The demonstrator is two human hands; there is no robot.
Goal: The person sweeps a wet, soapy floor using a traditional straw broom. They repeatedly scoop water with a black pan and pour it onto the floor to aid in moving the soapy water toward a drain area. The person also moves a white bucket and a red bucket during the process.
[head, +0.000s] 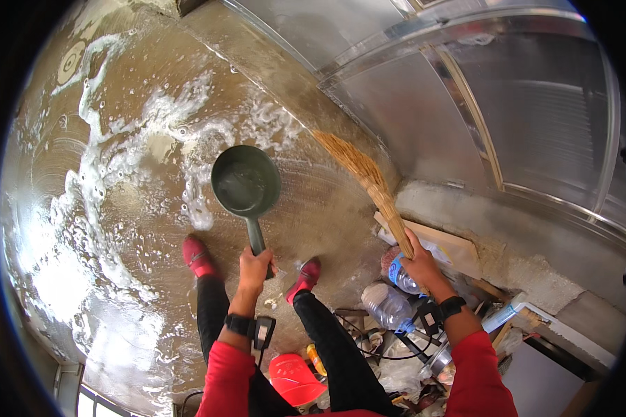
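Observation:
My left hand (pixel 256 265) is closed around the handle of a dark green dipper (pixel 245 181), whose round bowl faces up above the wet floor (pixel 292 208). It seems to hold a little liquid. In my right hand (pixel 421 263) is a straw hand broom (pixel 368 180), gripped by its bound handle. The bristle tips point up and left, by the low ledge along the wall. White soapy foam (pixel 91 135) spreads in streaks over the floor on the left.
Metal-framed panels (pixel 412 114) rise at the upper right. Plastic bottles (pixel 388 307), a cardboard piece (pixel 448 247), bags and cables clutter the lower right. A red plastic scoop-like item (pixel 295 378) lies near my legs. A round drain cover (pixel 71 62) sits at the upper left.

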